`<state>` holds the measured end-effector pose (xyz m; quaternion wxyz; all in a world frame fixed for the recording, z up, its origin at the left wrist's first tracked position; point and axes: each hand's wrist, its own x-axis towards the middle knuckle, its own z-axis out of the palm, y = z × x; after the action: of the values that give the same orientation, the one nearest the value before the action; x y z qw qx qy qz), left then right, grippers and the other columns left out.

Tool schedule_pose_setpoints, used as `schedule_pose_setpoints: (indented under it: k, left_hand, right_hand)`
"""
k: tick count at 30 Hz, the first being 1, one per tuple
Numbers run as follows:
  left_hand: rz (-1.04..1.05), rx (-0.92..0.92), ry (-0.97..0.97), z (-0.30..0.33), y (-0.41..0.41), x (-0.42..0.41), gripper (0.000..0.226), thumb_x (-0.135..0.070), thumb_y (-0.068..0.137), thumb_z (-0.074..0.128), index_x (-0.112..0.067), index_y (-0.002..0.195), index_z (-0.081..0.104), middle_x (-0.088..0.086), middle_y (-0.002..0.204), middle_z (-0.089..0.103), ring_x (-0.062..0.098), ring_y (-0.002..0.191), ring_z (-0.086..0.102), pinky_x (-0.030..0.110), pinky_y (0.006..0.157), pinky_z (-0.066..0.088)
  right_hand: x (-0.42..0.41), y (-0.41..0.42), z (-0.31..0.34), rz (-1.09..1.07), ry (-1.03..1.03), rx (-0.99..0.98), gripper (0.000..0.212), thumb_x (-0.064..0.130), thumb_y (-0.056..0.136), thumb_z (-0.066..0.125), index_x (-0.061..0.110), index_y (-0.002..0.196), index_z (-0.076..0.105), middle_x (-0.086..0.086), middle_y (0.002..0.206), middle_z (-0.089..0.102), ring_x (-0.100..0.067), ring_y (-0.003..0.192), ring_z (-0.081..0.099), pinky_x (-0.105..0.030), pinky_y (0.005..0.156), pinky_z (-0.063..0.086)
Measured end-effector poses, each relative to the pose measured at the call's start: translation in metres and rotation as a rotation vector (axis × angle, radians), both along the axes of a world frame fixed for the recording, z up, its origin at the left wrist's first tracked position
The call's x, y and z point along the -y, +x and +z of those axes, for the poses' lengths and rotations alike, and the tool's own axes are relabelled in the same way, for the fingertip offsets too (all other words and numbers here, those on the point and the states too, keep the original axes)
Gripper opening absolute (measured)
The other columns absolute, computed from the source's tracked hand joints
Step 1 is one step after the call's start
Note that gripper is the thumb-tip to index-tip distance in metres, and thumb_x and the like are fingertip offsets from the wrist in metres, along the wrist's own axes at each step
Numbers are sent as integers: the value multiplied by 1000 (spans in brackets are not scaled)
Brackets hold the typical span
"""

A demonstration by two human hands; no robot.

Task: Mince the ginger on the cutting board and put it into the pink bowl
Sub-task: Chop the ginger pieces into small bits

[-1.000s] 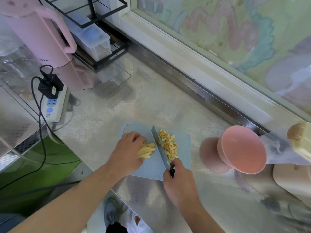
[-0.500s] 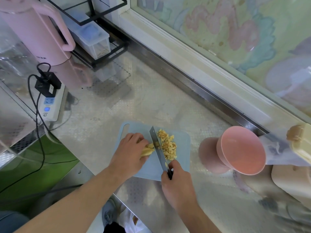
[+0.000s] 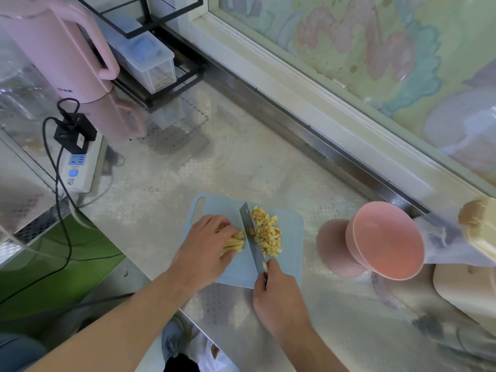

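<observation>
**Pale-blue board, ginger half diced**

Pale-blue plastic is the working surface: a small cutting board on the speckled counter, with the ginger on it in two lots. The left hand presses down with curled fingers on a bundle of ginger strips, whose cut ends stick out toward the blade. The right hand is wrapped round the handle of a small knife, the blade standing across the board just beside those ends. On the far side of the blade lies a heap of diced ginger. The pink bowl stands well apart to the right on the counter, tilted in this wide-angle view, with nothing visible inside it.

The step in hand looks like cross-cutting the strips into dice. To do it well, I would keep the left fingertips tucked back behind the knuckles and retreat along the bundle in small, even amounts, so the pieces come out alike. The strips should stay bunched and square to the blade. The dice look coarse for a mince, so a rocking pass over the heap probably comes before scraping it to the bowl.
</observation>
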<state>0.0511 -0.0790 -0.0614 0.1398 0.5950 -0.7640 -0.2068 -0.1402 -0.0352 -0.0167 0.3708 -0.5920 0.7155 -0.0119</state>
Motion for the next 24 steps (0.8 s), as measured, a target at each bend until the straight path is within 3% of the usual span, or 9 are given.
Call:
schedule_pose_setpoints:
  k: [8, 16, 24]
  left_hand:
    - [19, -25, -46, -8, -1, -3, 32, -41, 91, 71, -29, 120, 67, -14, 118, 56, 15, 118, 47, 32, 104, 44]
    - [39, -44, -102, -15, -2, -1, 19, -29, 93, 74, -23, 111, 75, -13, 108, 67, 19, 107, 54, 38, 93, 52]
    - [38, -63, -39, -11, -3, 1, 23, -23, 90, 76, -25, 112, 72, -17, 109, 68, 15, 111, 51, 33, 97, 47]
  right_hand:
    - [0, 2, 4, -45, -29, 54, 13, 24, 101, 39, 24, 88, 42, -3, 71, 58, -22, 61, 57, -37, 53, 38]
    - [-1, 10, 5, 20, -57, -11, 14, 29, 103, 35, 24, 92, 42, -2, 73, 59, -24, 67, 59, -40, 58, 45]
    - [0, 11, 5, 42, -47, -49, 10, 24, 101, 36, 21, 97, 44, -3, 77, 60, -26, 72, 60, -44, 63, 49]
